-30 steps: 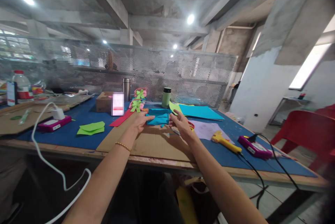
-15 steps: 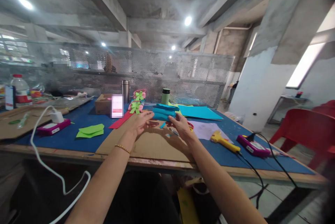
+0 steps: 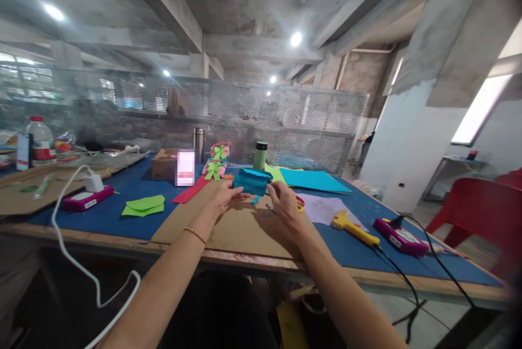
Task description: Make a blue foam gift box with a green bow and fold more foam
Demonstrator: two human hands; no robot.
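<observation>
From here, the left hand (image 3: pixel 224 197) pinches the near end of the folded blue paper (image 3: pixel 250 182), which stretches sideways toward the right hand (image 3: pixel 286 205), curled just beside; whether that grips, I can't tell.

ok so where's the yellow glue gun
In the head view, the yellow glue gun lies right of the right hand, on the blue tabletop between the pale purple paper and the purple box.
</observation>
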